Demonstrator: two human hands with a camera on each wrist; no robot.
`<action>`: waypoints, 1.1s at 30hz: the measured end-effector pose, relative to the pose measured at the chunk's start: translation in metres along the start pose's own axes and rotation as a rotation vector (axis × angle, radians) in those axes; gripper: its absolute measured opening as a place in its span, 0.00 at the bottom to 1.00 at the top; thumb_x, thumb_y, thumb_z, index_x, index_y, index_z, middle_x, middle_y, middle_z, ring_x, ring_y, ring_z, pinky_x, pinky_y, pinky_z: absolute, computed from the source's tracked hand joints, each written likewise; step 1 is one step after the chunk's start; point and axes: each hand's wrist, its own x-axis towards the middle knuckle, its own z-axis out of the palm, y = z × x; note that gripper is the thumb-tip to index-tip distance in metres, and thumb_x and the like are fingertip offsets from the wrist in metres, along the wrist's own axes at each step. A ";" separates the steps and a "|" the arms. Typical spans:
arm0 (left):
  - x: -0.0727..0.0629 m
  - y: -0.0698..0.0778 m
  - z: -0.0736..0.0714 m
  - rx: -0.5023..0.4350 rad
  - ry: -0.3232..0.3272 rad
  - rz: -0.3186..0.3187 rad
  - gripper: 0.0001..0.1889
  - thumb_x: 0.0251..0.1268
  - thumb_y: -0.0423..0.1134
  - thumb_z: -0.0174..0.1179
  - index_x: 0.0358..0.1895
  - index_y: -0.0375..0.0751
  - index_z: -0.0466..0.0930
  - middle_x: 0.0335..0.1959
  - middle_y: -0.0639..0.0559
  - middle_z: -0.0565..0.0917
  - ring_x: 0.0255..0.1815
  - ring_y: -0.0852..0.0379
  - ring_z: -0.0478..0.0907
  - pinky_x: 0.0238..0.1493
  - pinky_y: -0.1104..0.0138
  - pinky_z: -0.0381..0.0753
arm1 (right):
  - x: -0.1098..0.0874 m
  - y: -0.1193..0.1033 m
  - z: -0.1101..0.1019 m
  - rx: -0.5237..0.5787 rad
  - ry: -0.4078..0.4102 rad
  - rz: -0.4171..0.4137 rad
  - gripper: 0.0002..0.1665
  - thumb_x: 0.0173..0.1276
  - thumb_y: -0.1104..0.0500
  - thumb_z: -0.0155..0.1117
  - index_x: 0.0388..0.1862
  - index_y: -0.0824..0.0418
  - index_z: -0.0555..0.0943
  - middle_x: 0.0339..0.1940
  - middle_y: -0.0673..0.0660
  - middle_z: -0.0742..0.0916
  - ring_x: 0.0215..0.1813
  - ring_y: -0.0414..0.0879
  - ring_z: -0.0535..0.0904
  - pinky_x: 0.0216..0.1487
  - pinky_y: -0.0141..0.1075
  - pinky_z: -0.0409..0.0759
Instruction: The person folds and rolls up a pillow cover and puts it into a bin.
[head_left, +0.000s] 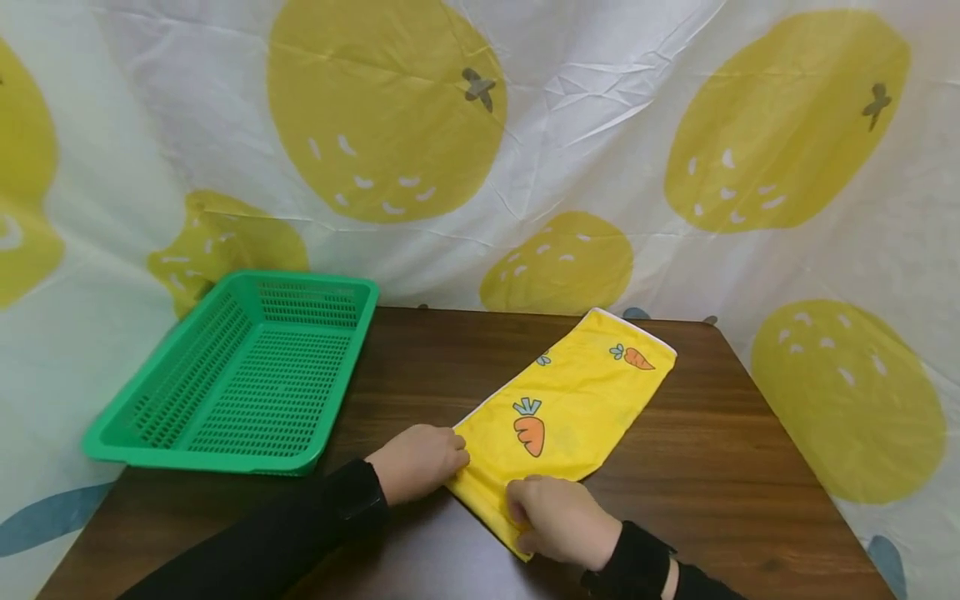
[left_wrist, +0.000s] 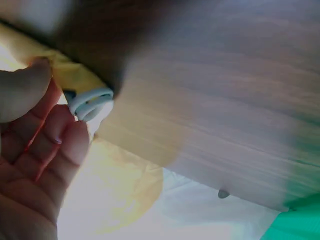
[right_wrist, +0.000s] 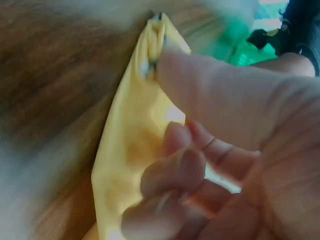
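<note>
A folded yellow cloth (head_left: 570, 408) with printed carrots and a white edge lies slantwise on the dark wooden table (head_left: 420, 358). At its near left corner my left hand (head_left: 422, 460) pinches the edge. In the left wrist view, thumb and fingertips meet on the cloth (left_wrist: 82, 77), beside a pale blue printed detail. My right hand (head_left: 564, 518) is at the near right end, fingers curled at the cloth. The right wrist view has the right thumb (right_wrist: 200, 85) against the bunched edge of the cloth (right_wrist: 127, 125), several fingers bent below it.
A green plastic basket (head_left: 330, 442) with slotted sides stands at the table's left. Behind and around the table hangs a white curtain (head_left: 570, 158) printed with large yellow fruit. Bare wood (head_left: 720, 467) shows to the right of the cloth.
</note>
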 end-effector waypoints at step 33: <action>-0.021 -0.009 0.008 -0.293 0.105 0.014 0.08 0.60 0.33 0.77 0.36 0.52 0.89 0.31 0.61 0.86 0.35 0.62 0.77 0.42 0.70 0.81 | -0.017 -0.014 0.020 -0.424 0.222 -0.085 0.18 0.60 0.63 0.75 0.20 0.52 0.75 0.16 0.46 0.75 0.20 0.39 0.69 0.20 0.36 0.69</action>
